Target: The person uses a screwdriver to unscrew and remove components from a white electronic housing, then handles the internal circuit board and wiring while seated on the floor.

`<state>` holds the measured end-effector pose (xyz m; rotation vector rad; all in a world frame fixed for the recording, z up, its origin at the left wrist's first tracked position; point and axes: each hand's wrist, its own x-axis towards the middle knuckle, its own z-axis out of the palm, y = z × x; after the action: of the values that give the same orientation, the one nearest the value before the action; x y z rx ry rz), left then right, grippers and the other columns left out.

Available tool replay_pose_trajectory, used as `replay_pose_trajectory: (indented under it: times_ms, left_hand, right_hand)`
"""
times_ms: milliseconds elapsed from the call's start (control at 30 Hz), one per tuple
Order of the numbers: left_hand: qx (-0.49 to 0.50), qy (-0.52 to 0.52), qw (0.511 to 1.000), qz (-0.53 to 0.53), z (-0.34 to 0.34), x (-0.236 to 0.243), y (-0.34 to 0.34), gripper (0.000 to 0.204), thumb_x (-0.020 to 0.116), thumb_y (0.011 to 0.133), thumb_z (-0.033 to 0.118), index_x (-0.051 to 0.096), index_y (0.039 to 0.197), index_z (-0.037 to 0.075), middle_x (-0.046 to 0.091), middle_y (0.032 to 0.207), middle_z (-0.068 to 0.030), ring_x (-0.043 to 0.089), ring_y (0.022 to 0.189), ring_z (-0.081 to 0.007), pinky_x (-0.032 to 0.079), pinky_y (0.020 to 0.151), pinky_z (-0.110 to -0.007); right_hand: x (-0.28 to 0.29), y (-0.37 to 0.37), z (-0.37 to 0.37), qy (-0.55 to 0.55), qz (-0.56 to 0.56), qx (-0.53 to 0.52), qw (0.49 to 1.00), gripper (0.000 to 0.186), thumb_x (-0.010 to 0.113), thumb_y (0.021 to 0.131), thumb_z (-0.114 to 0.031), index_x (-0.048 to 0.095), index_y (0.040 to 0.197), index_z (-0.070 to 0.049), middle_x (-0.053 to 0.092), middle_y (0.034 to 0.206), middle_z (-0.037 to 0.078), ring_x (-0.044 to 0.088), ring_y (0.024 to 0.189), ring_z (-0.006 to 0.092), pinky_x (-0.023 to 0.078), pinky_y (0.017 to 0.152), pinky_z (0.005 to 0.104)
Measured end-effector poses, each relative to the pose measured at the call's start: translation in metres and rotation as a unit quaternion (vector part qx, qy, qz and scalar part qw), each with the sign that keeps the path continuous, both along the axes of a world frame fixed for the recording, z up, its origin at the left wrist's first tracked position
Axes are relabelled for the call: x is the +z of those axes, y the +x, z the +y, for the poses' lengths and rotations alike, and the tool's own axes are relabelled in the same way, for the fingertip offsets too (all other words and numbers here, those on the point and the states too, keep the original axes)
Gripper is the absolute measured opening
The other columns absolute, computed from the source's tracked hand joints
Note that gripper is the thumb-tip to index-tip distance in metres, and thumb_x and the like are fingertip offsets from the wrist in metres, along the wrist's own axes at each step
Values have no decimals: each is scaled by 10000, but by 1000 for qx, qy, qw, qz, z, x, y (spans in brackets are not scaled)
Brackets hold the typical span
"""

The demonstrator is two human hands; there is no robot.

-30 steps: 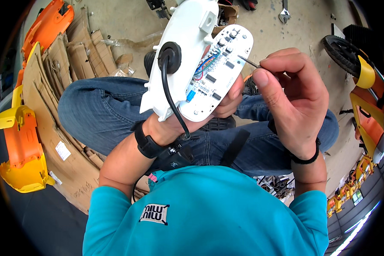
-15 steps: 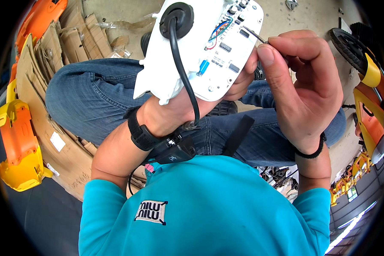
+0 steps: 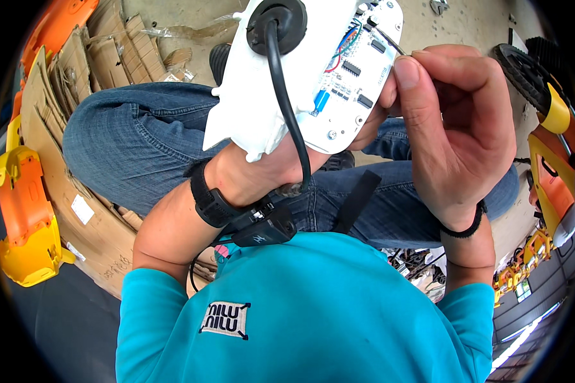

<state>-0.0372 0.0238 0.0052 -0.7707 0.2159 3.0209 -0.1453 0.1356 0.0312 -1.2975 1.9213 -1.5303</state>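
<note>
A white plastic housing [image 3: 252,96] with an exposed white circuit board [image 3: 342,121] is held up in front of me. My left hand [image 3: 275,163] grips it from beneath, fingers showing at the board's right edge. A thick black cable [image 3: 283,96] leaves a round black grommet [image 3: 294,19] and hangs across the housing to my left wrist. Colored wires [image 3: 347,41], black chips and a blue component [image 3: 321,102] sit on the board. My right hand [image 3: 457,121] pinches a thin dark pointed tool [image 3: 391,42] between thumb and forefinger. Its tip lies over the board's upper part; contact is unclear.
Flattened cardboard [image 3: 70,172] lies at left, beside orange and yellow plastic shells [image 3: 25,204]. A black wheel [image 3: 521,73] and yellow-orange parts [image 3: 552,169] stand at right. A metal wrench [image 3: 438,6] rests on the floor ahead. My jeans-clad legs [image 3: 134,137] are folded below.
The housing and board have shifted slightly right and turned a little. The tool's tip has moved farther up the board, with my right hand still pinching it.
</note>
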Motion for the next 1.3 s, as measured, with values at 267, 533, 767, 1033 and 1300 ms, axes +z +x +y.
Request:
replay_pose_trajectory:
  times_ms: [267,533,767,1033,1300]
  left_hand:
    - [20,18,999,-17,1,0,-2,737,213,898,669,554,773,29,324,513,36,254,406,-106,200,405,-252]
    - [24,25,999,-21,1,0,-1,745,212,895,680,558,775,31,327,510,40,256,402,-102,198,401,-247]
    - [23,28,999,-28,2,1,0,752,212,892,689,561,776,33,330,507,44,257,398,-98,197,398,-243]
    - [23,36,998,-34,4,0,1,760,212,889,699,565,778,36,333,503,48,258,394,-94,195,394,-238]
    - [22,43,998,-35,5,3,1,766,212,886,707,569,777,38,338,502,52,260,390,-89,193,390,-233]
  right_hand:
    - [7,-3,1,56,21,10,998,101,571,882,59,530,974,54,587,960,106,600,794,86,500,711,196]
    - [6,-3,1,45,25,9,999,107,567,880,68,524,977,55,583,958,108,595,786,86,498,707,195]
    - [4,-3,0,34,28,11,999,104,563,876,83,520,966,55,575,945,110,594,767,88,501,690,198]
    - [3,-3,1,41,49,8,998,119,566,870,91,516,969,51,574,945,115,582,740,78,485,679,187]
    - [6,-2,1,31,63,11,998,138,577,864,85,510,979,46,566,930,115,565,782,90,472,696,195]
